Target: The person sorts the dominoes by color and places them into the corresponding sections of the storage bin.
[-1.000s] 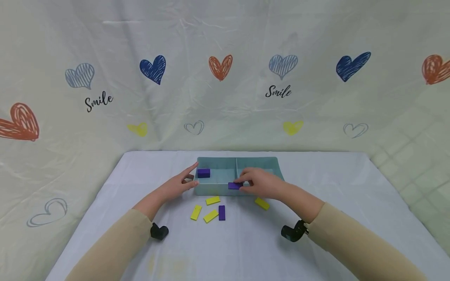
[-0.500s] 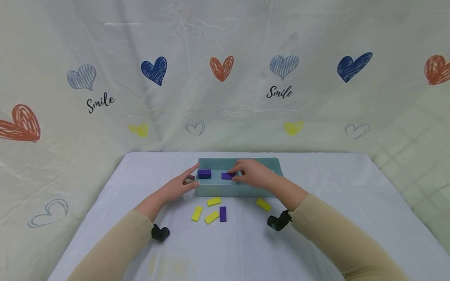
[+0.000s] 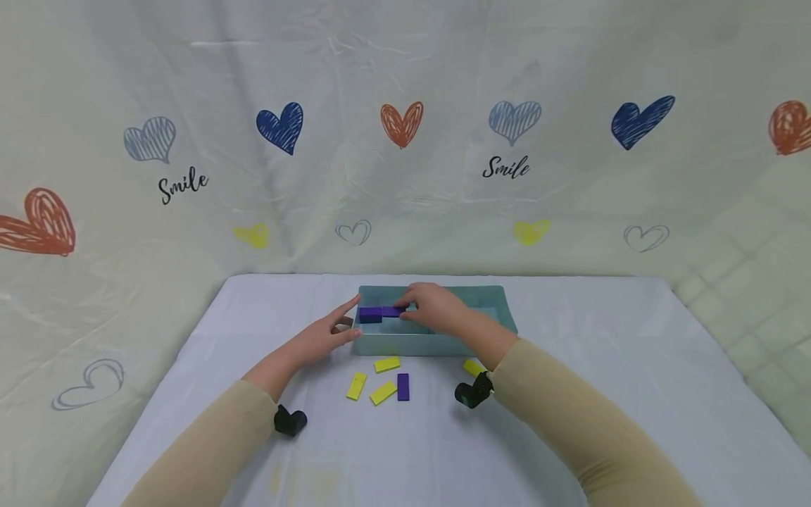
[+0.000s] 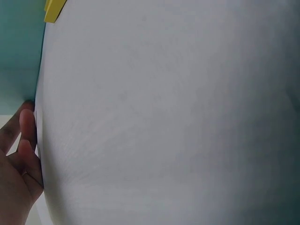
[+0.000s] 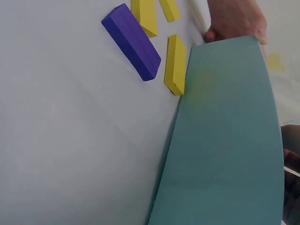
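In the head view my right hand [image 3: 437,308] reaches into the left compartment of a teal divided box [image 3: 393,345]. Thumb and fingers pinch a purple block [image 3: 391,311], partly covered by the fingertips. Its left end is right beside another purple block [image 3: 370,315] at the compartment's left side; whether they touch I cannot tell. My left hand [image 3: 319,341] rests against the box's left end, index finger and thumb stretched toward its far and near corners. In the left wrist view the left fingers [image 4: 29,129] lie along the teal wall.
In front of the box lie several yellow blocks, one of them a yellow block [image 3: 383,393] beside a loose purple block [image 3: 403,387]. Another yellow block [image 3: 472,367] sits farther right, partly behind the right wrist camera [image 3: 473,391]. A white cloth [image 3: 355,451] covers the table.
My right hand has carried the purple block from over the box's front wall into the left compartment and leftward, up beside the other purple block. The left hand has stayed at the box's end.
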A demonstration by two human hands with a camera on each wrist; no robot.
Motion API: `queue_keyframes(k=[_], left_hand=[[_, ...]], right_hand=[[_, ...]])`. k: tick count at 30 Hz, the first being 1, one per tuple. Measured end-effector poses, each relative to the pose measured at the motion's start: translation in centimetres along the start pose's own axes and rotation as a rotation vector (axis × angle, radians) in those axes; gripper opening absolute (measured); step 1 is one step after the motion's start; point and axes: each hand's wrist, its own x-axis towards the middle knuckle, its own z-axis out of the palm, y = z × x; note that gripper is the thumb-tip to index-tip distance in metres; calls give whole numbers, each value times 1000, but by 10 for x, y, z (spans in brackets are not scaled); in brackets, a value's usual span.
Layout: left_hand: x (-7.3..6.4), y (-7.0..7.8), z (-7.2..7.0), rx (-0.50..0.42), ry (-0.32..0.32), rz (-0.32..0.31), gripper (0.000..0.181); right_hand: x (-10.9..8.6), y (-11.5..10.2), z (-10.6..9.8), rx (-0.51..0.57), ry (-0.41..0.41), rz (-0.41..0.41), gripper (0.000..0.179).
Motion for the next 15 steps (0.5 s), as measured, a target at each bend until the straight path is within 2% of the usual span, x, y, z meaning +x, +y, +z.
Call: queue_keyframes(k=[15], left_hand=[[-1, -3, -1, -6, 1, 15, 74]], right_hand=[[32, -15, 20, 0, 48, 19, 26]])
